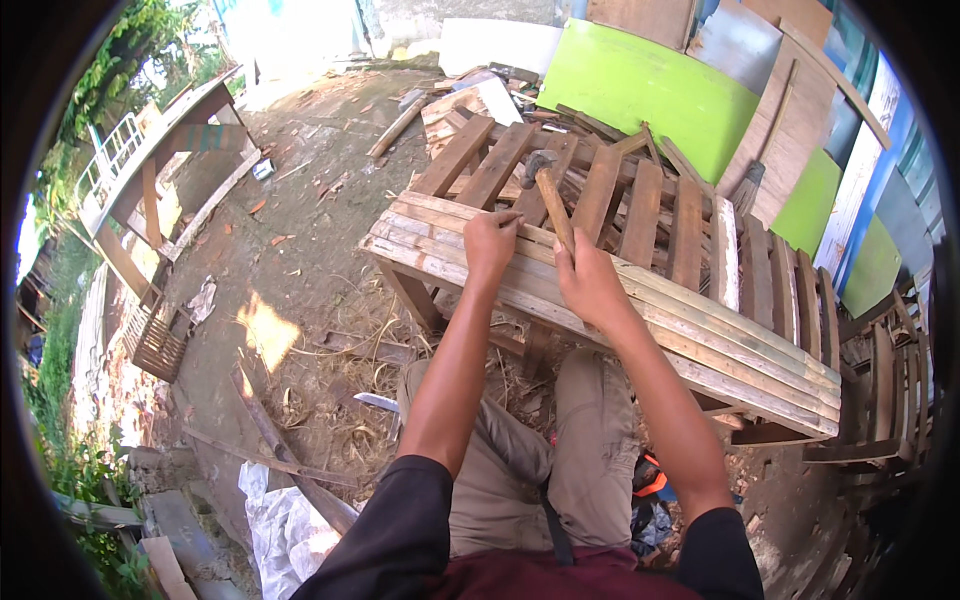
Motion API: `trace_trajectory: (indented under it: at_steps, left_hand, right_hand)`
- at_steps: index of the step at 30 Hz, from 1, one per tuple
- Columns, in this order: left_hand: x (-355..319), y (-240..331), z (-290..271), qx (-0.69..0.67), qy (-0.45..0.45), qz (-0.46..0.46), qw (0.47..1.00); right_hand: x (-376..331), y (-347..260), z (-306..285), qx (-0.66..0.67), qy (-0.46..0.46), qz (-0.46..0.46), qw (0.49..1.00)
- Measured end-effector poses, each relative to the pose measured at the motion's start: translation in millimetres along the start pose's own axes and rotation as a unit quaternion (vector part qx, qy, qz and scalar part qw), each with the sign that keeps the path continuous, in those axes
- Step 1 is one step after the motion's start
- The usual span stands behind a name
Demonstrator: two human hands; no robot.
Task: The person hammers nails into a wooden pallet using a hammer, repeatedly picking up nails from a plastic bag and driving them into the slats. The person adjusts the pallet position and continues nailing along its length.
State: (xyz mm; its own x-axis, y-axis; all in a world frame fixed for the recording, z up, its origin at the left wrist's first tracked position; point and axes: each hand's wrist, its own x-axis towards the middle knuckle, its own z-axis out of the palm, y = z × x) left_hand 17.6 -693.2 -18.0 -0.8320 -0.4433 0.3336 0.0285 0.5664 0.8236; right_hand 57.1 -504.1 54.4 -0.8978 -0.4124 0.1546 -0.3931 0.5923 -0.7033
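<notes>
My right hand [592, 282] is wrapped round the wooden handle of a hammer [556, 208]. Its dark metal head is raised at the far end, above the slats. To the left, my left hand [488, 247] is closed in a pinch just over the pale planks [690, 315] along the near edge of a slatted wooden bench [645, 215]. What the pinched fingers hold, if anything, is too small to make out. The planks lie side by side in a long strip, while darker slats run away from me with gaps between them.
Scrap wood [470, 115] is heaped behind the bench. Green panels [650, 95] and a broom [748, 185] lean at the back right. A knife-like blade [377, 401] lies by my leg among shavings. A plastic crate [155, 338] and a white sack [285, 525] are at left.
</notes>
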Motion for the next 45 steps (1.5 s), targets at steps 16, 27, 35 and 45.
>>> trace_trajectory:
  at_steps: [16,27,35,45]
  left_hand:
    - [4.6,-6.4,2.6,0.004,0.012,0.031,0.999]
    - [3.7,-4.3,4.4,-0.013,0.01,0.019,1.0]
    - [3.9,-3.6,3.8,-0.019,0.007,0.013,1.0]
    - [-0.3,-6.0,4.6,-0.007,0.008,0.028,1.0]
  right_hand:
    - [0.2,-2.0,7.7,0.025,0.004,0.01,1.0]
    - [2.6,6.7,8.1,0.0,0.01,0.001,1.0]
    - [2.9,1.5,7.8,0.011,0.019,0.02,1.0]
    - [3.4,-5.8,1.6,0.013,-0.005,-0.001,1.0]
